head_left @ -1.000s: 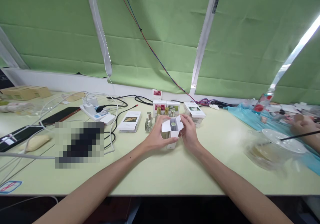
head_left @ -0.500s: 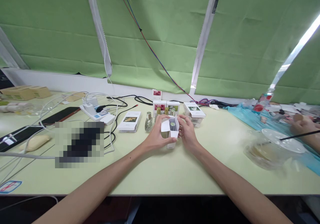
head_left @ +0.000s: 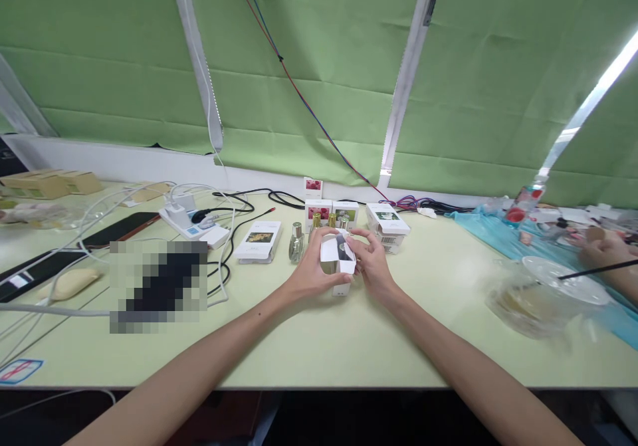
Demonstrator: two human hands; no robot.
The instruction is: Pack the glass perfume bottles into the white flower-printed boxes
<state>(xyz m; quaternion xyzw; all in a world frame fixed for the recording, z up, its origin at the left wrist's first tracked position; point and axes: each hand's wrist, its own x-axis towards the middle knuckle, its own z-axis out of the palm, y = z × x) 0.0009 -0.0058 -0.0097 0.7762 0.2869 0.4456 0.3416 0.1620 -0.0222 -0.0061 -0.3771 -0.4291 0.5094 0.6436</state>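
A small white carton (head_left: 341, 288) stands upright on the table between my hands, its top flaps open. My left hand (head_left: 315, 268) is wrapped round its left side, the thumb across the front. At the carton's right top edge, my right hand (head_left: 371, 260) has thumb and finger on a side flap, which is bent inward over the opening. Little of the inside shows. Just behind my fingers stand glass perfume bottles with gold and silver caps, partly hidden. One clear bottle with a silver cap (head_left: 296, 243) stands apart on the left.
Closed flower-printed cartons lie at left (head_left: 259, 241) and right (head_left: 387, 217). A power strip (head_left: 180, 223), cables and phones crowd the left side. On the right are a clear lidded container (head_left: 523, 300), a blue cloth (head_left: 488, 233) and another person's hand (head_left: 605, 253).
My right thumb has moved left over the carton's opening, and the side flap now leans inward. The capped top seen inside before is now mostly covered. My left hand keeps its hold.
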